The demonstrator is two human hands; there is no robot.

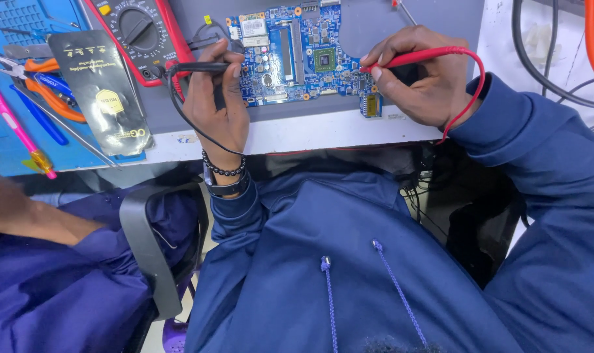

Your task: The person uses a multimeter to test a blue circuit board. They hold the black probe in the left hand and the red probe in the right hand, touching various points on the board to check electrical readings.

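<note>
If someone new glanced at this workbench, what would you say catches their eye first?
Most striking is the blue circuit board lying on the grey mat at top centre. The left hand holds a black probe at the board's left edge, and the right hand holds a red probe toward its right edge. Both leads trail from a red-cased multimeter at upper left, beside orange-handled pliers.

Head camera, looking steeply down, close over bench edge (pixel 323 134), seemingly inverted
</note>
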